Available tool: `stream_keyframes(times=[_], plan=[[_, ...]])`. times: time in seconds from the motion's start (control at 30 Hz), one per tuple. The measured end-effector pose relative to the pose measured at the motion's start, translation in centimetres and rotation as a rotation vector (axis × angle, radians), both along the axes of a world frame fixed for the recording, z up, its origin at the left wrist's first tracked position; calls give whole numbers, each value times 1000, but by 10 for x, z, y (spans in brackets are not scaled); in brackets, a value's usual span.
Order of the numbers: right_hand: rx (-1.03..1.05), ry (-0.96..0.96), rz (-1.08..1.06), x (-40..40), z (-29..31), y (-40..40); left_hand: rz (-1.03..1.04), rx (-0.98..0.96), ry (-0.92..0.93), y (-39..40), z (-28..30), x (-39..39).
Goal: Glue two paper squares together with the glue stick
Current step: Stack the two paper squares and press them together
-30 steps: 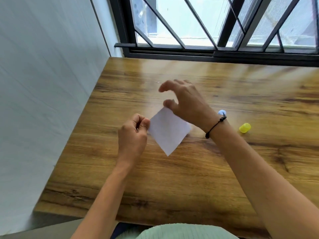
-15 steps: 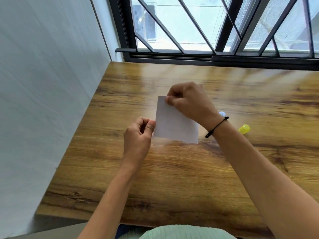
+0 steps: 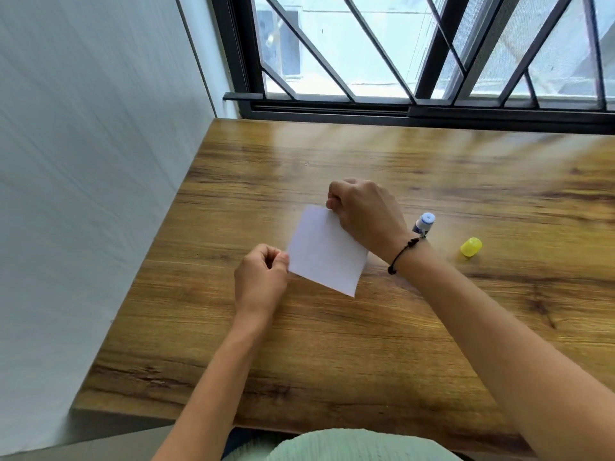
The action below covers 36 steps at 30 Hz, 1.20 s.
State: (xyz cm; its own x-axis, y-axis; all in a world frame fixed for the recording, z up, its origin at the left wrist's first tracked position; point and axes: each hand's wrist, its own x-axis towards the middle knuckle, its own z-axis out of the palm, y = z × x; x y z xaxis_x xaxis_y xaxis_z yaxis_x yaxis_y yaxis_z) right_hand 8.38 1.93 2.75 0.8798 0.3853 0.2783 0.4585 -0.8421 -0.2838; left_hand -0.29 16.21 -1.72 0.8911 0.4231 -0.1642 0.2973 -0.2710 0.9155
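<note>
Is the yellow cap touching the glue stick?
Apart. The head view shows bare wooden table between the yellow cap and the glue stick, which stands uncapped just past the right wrist.

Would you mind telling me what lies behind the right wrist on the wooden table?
Behind the right hand, a blue-and-white glue stick stands uncapped; its lower body is hidden by the wrist.

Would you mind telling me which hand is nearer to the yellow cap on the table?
The right hand. It pinches the paper's far corner, with its wrist beside the glue stick, just left of the yellow cap. The left hand holds the paper's opposite corner, farther away.
</note>
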Motion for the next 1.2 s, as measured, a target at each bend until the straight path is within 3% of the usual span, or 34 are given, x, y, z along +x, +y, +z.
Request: stream_keyframes(times=[0.17, 0.33, 0.47, 0.6, 0.73, 1.03, 1.2], plan=[[53, -62, 51, -20, -9, 15, 43, 134, -9, -14, -3, -12], [64, 169, 129, -69, -46, 25, -97, 478, -42, -29, -1, -28], [70, 321, 115, -89, -66, 17, -289, 663, 71, -35, 3, -42], [-148, 248, 94, -96, -77, 12, -514, 914, 281, -30, 5, -34], [-253, 182, 23, -97, -85, 9, -637, 1093, 313, -25, 11, -26], [-248, 289, -139, -62, -85, -15, -690, 1117, 363, -21, 11, -20], [-308, 174, 99, -82, -86, -11, -679, 1121, 306, -19, 4, -23]])
